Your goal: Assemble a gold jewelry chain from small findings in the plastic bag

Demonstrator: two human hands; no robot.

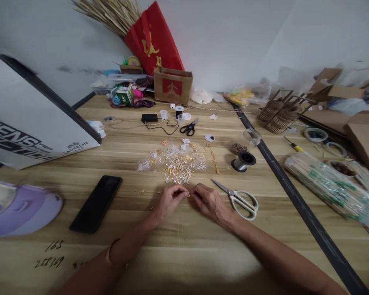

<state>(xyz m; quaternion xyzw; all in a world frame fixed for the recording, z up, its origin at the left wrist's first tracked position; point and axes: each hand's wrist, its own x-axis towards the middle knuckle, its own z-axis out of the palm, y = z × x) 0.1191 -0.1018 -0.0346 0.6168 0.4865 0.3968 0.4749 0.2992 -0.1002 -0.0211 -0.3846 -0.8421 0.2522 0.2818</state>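
At our dial's centre we see gold and silvery pieces [178, 170] on a tan tabletop [203, 262] streaked with darker wood grain. We find a red bag [158, 43] with gold characters at eleven, a black phone [96, 204] at eight.

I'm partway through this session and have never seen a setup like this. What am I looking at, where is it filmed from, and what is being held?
There is no robot here: these are a person's two bare hands. The single picture comes from a camera worn on the head, looking forward and down, so the left hand is on your left.

On the wooden table, just beyond the hands, is a pile of small gold and clear pieces. The phone lies to the left; the pale-handled scissors and a spool are to the right. A red bag leans at the back.

Both hands' fingertips nearly meet. A tiny gold-coloured bit shows there, too small to tell which hand, the left or the right, grips it.
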